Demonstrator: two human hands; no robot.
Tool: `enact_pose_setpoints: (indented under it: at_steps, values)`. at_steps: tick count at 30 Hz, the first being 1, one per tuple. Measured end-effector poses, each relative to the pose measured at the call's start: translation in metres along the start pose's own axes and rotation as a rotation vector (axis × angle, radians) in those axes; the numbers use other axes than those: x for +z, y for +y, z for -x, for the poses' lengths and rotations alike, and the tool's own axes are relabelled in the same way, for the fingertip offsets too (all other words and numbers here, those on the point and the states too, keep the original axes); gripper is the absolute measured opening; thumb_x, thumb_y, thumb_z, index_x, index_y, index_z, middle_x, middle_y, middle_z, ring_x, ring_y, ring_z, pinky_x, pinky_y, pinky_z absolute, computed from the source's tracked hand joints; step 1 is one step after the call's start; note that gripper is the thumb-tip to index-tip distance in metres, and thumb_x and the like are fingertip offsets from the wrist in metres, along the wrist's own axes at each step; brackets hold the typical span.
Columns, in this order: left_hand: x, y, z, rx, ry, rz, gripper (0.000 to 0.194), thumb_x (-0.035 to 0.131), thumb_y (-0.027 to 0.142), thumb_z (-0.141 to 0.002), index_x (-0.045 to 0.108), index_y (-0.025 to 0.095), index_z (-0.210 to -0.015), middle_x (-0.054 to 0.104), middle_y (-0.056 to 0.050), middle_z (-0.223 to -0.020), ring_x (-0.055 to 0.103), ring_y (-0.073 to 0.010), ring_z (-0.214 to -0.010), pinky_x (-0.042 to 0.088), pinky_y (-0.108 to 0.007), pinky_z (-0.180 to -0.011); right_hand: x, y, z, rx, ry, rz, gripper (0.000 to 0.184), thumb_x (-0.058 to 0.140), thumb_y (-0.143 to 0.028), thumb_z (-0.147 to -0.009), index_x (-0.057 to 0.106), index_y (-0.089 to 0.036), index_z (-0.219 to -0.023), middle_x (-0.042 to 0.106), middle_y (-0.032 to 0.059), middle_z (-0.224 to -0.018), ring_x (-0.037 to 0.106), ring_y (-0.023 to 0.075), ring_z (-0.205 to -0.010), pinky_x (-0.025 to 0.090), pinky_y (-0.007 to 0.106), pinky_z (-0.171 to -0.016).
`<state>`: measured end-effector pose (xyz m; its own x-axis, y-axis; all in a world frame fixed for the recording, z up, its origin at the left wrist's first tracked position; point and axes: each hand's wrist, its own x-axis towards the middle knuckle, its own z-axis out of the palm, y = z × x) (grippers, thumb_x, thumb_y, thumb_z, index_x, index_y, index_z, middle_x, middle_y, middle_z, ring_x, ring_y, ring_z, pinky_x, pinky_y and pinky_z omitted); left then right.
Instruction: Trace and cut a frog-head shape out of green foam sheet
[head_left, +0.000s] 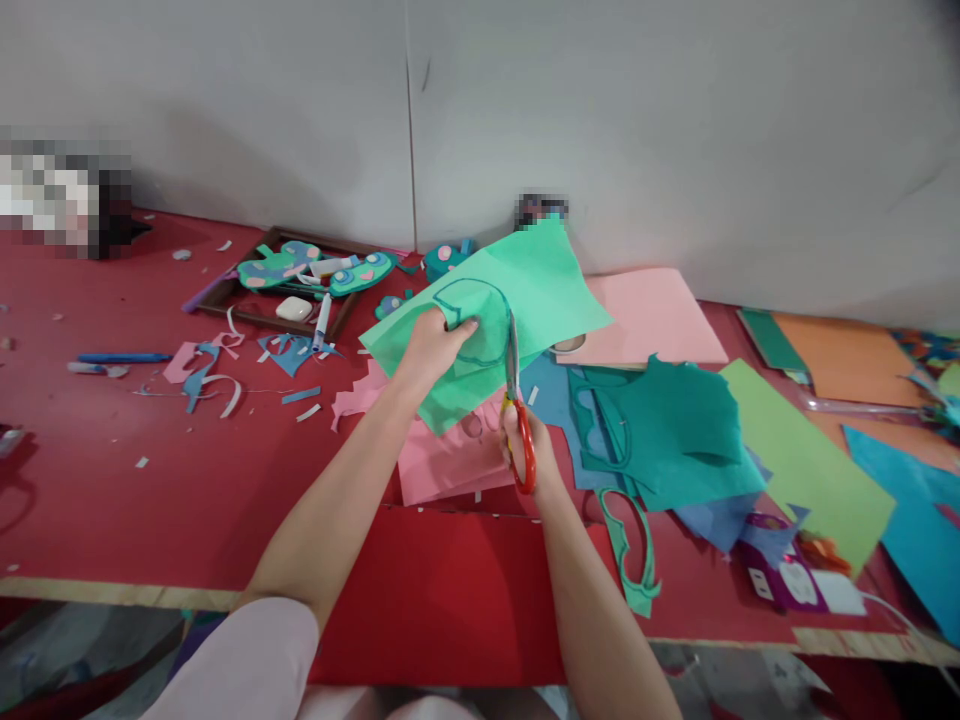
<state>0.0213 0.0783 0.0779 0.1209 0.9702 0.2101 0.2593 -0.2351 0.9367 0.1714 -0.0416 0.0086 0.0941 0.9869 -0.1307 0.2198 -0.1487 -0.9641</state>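
A light green felt sheet (pixel 559 290) with a rounded shape drawn on it in dark line is held up above the table. My left hand (pixel 436 345) pinches it, thumb on top over the drawn outline. In my right hand (pixel 531 450) are scissors (pixel 514 370) with red and yellow handles, fingers wrapped through the loops. Their blades point away from me and lie at the right side of the drawn outline, at the sheet. I cannot tell how far the blades are apart. Below the sheet lies pink felt (pixel 435 470), partly hidden by it.
A brown wooden tray (pixel 274 240) at the back left holds decorated felt pieces. Dark green felt (pixel 675 430), a pink sheet (pixel 645 315) and a lime sheet (pixel 810 450) lie right. A purple power strip (pixel 784 575) sits near the front edge. Scraps litter the left; a grey wall (pixel 300 110) stands behind.
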Motion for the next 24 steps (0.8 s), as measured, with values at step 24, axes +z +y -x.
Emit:
enact_pose_setpoints:
  at_steps: [24]
  values:
    - [-0.003, 0.015, 0.012, -0.122, -0.163, 0.053, 0.030, 0.063, 0.034, -0.073, 0.065, 0.027, -0.103, 0.063, 0.001, -0.120, 0.059, -0.0187, -0.111, 0.043, -0.034, -0.100, -0.002, -0.010, 0.001, 0.012, -0.059, -0.143, 0.051, 0.035, -0.071, -0.079, 0.047, -0.021, -0.081, 0.041, -0.0045, -0.054, 0.038, 0.0088, -0.043, 0.033, 0.021, -0.040]
